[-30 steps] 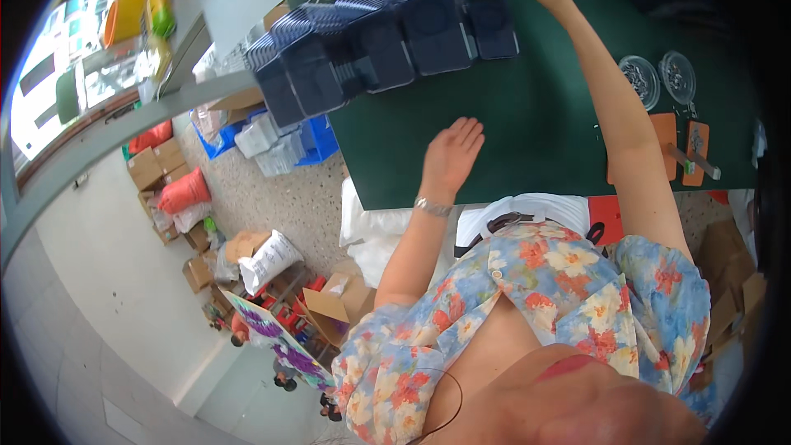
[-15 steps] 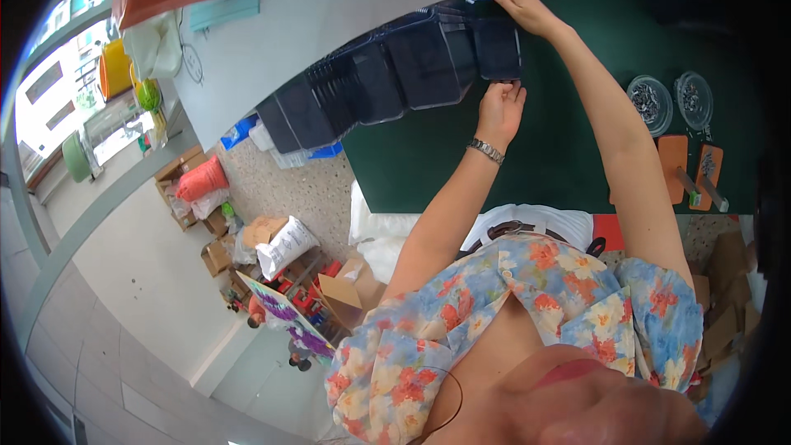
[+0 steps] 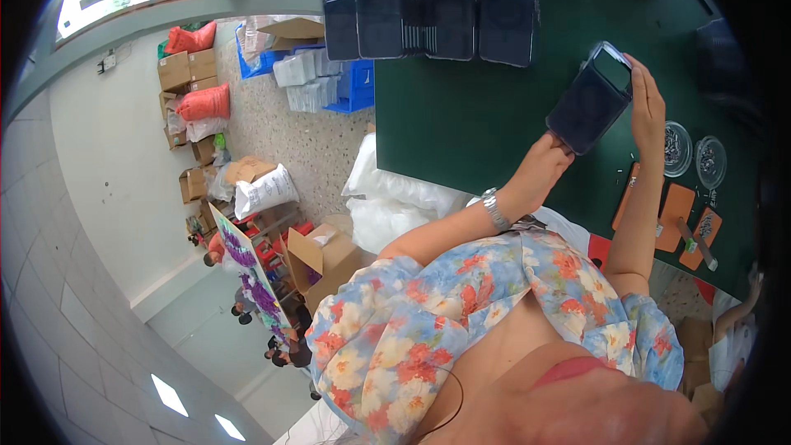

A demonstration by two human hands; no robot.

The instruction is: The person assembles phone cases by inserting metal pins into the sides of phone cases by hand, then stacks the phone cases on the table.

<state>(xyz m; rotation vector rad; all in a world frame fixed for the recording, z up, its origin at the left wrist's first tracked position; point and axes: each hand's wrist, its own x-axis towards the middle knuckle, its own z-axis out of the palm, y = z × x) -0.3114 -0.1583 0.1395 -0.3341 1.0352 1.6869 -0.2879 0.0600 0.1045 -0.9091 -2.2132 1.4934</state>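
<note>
Between the left hand (image 3: pixel 540 173) and right hand (image 3: pixel 647 103), both gripping its ends above the green table (image 3: pixel 461 115), sits a dark plastic tray (image 3: pixel 589 99); it looks light, thin and flexible, best held by its rims.

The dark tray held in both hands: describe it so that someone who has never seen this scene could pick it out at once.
Start at the green table. A row of dark trays stands along its far edge; nearer the person, the left hand and right hand hold one dark tray between them. It alone is lifted off the table, tilted and apart from the row.
</note>
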